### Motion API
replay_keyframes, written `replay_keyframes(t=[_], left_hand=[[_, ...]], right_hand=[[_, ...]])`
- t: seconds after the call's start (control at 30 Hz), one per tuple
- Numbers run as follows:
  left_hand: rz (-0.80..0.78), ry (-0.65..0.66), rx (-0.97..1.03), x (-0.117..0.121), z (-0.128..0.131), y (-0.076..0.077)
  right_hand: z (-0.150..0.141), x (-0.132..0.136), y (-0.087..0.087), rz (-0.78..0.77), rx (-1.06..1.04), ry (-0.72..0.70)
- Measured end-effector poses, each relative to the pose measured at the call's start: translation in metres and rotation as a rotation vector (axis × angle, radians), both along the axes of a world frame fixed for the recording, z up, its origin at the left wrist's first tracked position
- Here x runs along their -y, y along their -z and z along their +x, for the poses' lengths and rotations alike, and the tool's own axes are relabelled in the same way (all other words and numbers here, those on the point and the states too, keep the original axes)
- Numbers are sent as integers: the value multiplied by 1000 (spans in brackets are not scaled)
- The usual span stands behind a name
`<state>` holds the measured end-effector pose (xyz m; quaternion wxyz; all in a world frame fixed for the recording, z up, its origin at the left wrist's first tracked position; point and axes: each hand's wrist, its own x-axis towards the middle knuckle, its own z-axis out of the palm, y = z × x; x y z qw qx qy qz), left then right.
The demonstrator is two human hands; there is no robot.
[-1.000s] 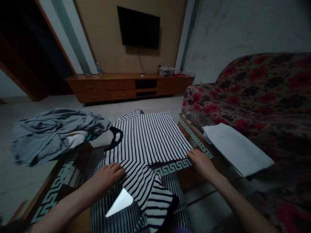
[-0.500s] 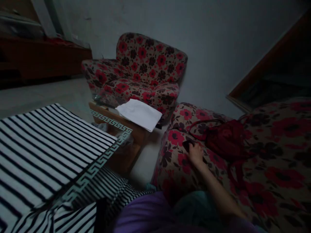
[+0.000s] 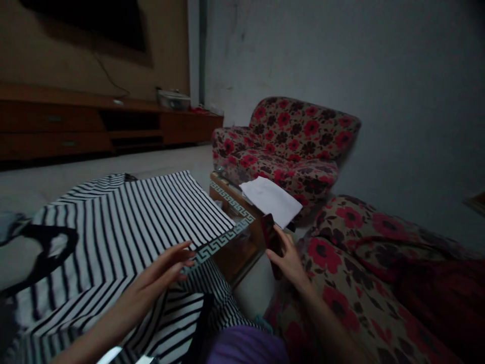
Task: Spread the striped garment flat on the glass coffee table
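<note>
Pale grey plaster wall of a dim living room fills the view from 12 to 3 o'clock. A long wooden TV cabinet is set against the adjoining wall at 10 o'clock, with a plastic box placed on top. A floral armchair is positioned at 1 o'clock, and a floral sofa is seen at 4 o'clock, with dark red fabric piled on it. A glass-topped coffee table with a Greek-key border is placed near the centre, and a folded white cloth is laid at its far end. A black-and-white striped garment is spread over the table at 9 o'clock, and more striped fabric is seen below the table edge at 7 o'clock. Purple clothing is visible at 6 o'clock. The left hand is held open just above the garment, with nothing grasped; contact cannot be told. A flat dark red object is grasped upright in the right hand at 5 o'clock.
</note>
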<state>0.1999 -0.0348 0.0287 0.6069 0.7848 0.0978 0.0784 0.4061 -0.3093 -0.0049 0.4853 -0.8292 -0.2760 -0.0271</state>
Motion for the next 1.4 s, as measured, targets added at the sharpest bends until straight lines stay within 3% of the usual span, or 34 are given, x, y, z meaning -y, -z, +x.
replay_keyframes(t=[0.1, 0.13, 0.2, 0.3, 0.47, 0.57, 0.73, 1.1, 1.4], left_hand=[[-468, 83, -4, 35, 16, -1], [-617, 117, 13, 45, 27, 2], [-771, 100, 75, 56, 47, 11], [-937, 18, 139, 51, 58, 22], [-1158, 35, 120, 31, 52, 26], [-1198, 47, 100, 28, 53, 26], [-1156, 46, 63, 30, 56, 30], [-1042, 103, 64, 31, 52, 34], [-1086, 85, 56, 31, 53, 35]], right_hand=[[-34, -82, -11, 224, -175, -169], [-43, -101, -12, 263, -199, -175], [-55, -128, -11, 305, -218, -132], [-57, -144, -7, 406, -335, -108], [-40, -146, -6, 754, -759, -271], [-32, -144, -7, 848, -942, -311], [-31, -139, -6, 846, -1085, -329], [-28, -133, -2, 810, -1138, -351], [-29, -133, -3, 796, -1127, -367]])
